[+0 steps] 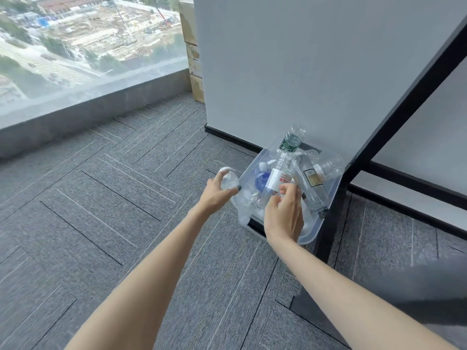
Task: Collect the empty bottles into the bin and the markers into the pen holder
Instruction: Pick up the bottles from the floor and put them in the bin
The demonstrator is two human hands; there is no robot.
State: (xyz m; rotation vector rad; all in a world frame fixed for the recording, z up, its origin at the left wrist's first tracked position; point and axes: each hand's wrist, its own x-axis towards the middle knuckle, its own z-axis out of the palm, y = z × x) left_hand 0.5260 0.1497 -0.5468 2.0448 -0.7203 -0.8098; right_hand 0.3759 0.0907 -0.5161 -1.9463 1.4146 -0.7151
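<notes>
A clear plastic bin (310, 238) stands on the carpet against the wall, holding several empty clear bottles. My left hand (217, 190) grips a clear bottle with a white cap (228, 178), held end-on just left of the bin's rim. My right hand (284, 210) is over the bin, its fingers closed on a clear bottle with a red-and-white label (279, 176) that lies on the pile. A green-labelled bottle (290, 142) sticks up at the bin's far side. A bottle with a tan label (313, 181) lies along the right. No markers or pen holder are in view.
A black table leg (394, 104) slants down to a foot beside the bin on its right. A grey wall (303, 59) stands behind the bin. A low window sill (88, 109) runs along the left. Stacked cardboard boxes (193, 54) stand by the window corner. Grey carpet covers the floor.
</notes>
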